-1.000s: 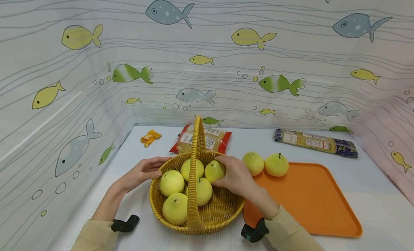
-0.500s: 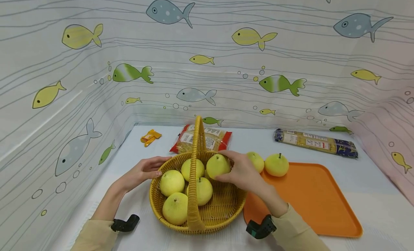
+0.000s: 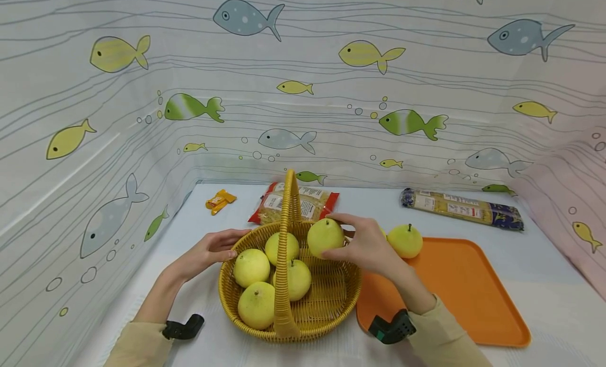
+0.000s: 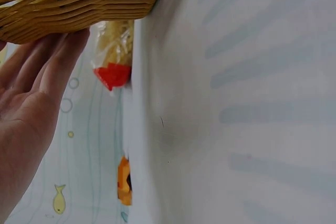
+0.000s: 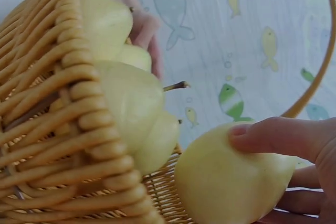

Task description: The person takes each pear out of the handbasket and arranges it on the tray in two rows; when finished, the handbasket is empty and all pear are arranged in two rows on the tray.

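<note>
My right hand (image 3: 366, 245) grips a round yellow pear (image 3: 325, 238), thumb on its near side and fingers behind it, at the right part of the basket's opening. In the right wrist view the held pear (image 5: 236, 174) is raised beside the others. The woven basket (image 3: 326, 333) holds several more pears (image 3: 251, 268) on its left side, and its tall handle (image 3: 282, 283) arches across the middle. My left hand (image 3: 210, 250) rests against the basket's left rim with extended fingers; in the left wrist view these fingers (image 4: 65, 61) touch the wicker wall.
Right of the basket lies an orange tray (image 3: 473, 293), with a pear (image 3: 404, 241) at its back-left corner and another mostly hidden behind my right hand. Behind are a red-ended food bag (image 3: 270, 206), a long noodle packet (image 3: 461, 208) and small orange wrapped packets (image 3: 220, 201).
The right hand has lifted its pear from among the others, moving it up and to the right. It now covers most of a pear behind it. My left hand and the basket stay still.
</note>
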The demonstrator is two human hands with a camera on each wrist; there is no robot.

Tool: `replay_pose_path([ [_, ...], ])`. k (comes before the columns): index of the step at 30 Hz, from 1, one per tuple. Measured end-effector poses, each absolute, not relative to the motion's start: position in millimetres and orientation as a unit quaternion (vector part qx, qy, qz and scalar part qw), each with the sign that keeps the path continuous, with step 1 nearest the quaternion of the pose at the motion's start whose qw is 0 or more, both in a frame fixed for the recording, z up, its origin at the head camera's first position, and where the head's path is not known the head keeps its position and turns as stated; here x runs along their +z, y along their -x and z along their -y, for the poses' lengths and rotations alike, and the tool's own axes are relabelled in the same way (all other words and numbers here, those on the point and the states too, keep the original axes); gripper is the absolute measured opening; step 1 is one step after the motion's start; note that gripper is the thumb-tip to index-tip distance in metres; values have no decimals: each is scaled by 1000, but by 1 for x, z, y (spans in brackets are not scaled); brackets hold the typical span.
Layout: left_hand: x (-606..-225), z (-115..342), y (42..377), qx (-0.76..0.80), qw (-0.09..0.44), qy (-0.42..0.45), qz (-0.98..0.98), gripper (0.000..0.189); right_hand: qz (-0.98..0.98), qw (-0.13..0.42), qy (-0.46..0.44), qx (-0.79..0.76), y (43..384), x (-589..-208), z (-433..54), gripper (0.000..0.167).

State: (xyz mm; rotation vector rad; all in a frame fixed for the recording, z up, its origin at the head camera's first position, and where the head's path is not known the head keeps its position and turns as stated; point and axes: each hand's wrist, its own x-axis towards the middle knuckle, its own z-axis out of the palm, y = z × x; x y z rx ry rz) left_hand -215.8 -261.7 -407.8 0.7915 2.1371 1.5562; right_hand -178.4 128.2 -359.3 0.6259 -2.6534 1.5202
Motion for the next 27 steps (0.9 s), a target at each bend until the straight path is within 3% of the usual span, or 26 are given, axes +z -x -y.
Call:
replay_pose_path([
  [11, -407, 262, 216, 554, 191, -282, -760, 52, 840, 29, -222, 493, 177, -348, -143, 68],
  [27, -407, 262, 216, 559, 192, -286, -754, 51, 842, 35, -183, 507, 175, -333, -167, 71],
])
